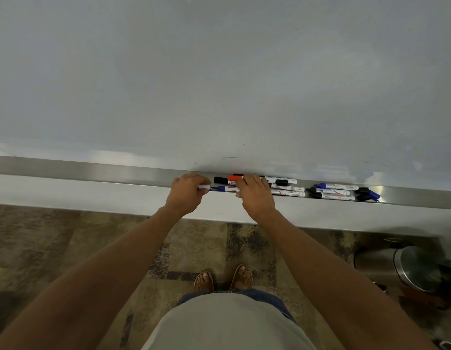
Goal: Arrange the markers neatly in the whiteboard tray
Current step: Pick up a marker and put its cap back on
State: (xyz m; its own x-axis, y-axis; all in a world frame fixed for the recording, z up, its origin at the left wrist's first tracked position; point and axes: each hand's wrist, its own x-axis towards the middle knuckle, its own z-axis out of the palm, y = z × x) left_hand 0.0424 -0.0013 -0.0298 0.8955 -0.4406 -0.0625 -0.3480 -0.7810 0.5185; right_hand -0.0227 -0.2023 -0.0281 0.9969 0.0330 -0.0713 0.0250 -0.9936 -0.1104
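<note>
Several smooth, tube-shaped markers [287,192] lie lengthwise in the brushed metal tray [93,170] below a glossy whiteboard [219,72]. The left hand [187,192] pinches a white marker barrel [204,186] in a closed grip. The right hand [254,194] presses curled fingers on a blue-tipped marker [223,188], tip pointing left.

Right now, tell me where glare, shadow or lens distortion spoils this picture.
Head view: glare streaks the steel whiteboard tray left of the left hand and flares by the loose caps; a soft shadow sits on the whiteboard above the markers; wide-angle bend curves the tray and stretches both forearms.
</note>
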